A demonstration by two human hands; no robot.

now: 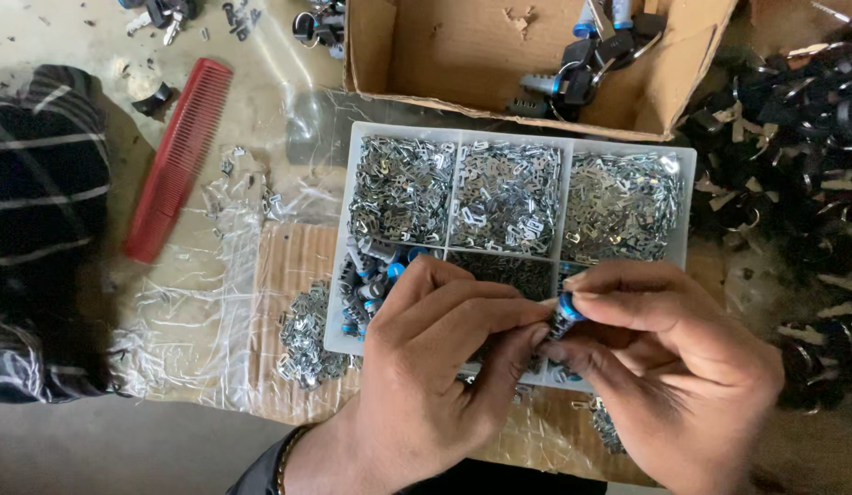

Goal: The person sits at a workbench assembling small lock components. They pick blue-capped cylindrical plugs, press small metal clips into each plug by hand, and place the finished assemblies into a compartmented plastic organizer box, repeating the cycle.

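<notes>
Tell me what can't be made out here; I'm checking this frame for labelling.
Head view:
- Small blue-and-black part: mostly covered by left hand and right hand.
- Compartment tray: near compartments hidden under both hands.
- Cardboard box: cut off by top edge.
- Metal clips: too small to distinguish.

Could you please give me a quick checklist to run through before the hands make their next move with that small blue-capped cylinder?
1. Cylinder held: ok; the blue-capped cylinder is pinched between the left hand and the right hand.
2. Work over the tray: ok; both hands are above the white compartment tray.
3. Metal plates stocked: ok; the top compartments hold metal plates.
4. More cylinders nearby: ok; spare cylinders lie in the lower left compartment.
5. Plate seated in the cylinder: cannot tell; fingers hide it.
</notes>
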